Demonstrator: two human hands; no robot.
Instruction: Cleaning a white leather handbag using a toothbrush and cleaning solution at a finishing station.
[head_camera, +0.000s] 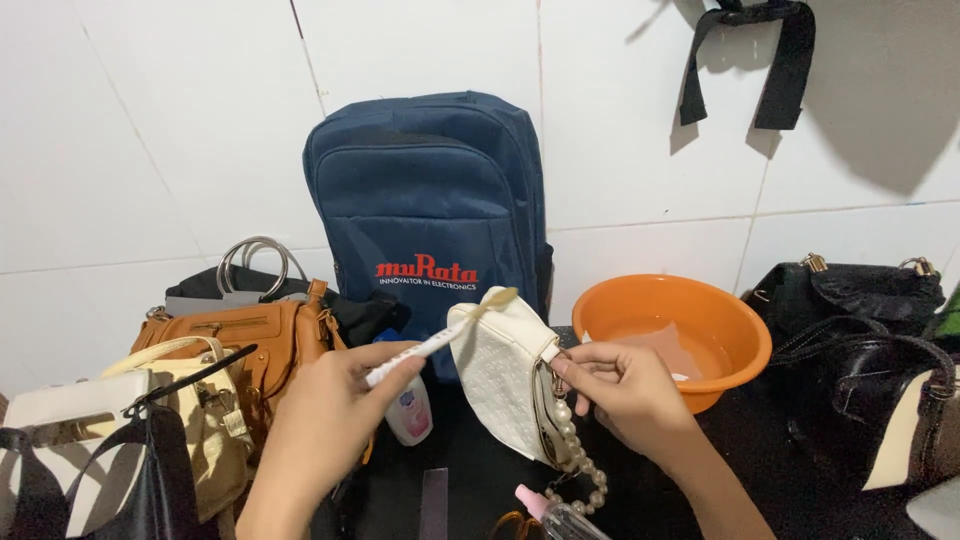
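The left hand (335, 400) comes up from seven o'clock, forearm angled toward the middle, palm turned away from the camera. Its fingers are curled tight around the handle of a white toothbrush (440, 335), which slants up toward two o'clock so that the bristle end rests on the top edge of a small white purse (500, 375).

The right hand (620, 385) enters from five o'clock, wrist bent inward, and pinches the purse at its side by the metal ring, thumb and forefinger closed on it, the other fingers folded loosely beneath. The purse hangs tilted at the centre of view, held above the dark table (470, 480), with its bead strap (580, 465) dangling down toward six o'clock.

Just behind the left hand stands a small white bottle (410, 415). At twelve o'clock a navy backpack (430, 200) leans against the tiled wall. At two o'clock sits an orange basin (670, 330) with water in it. A tan handbag (240, 340) lies at nine o'clock, and black bags (860, 340) sit at three o'clock. A pink-capped spray bottle (555, 515) pokes in at six o'clock.
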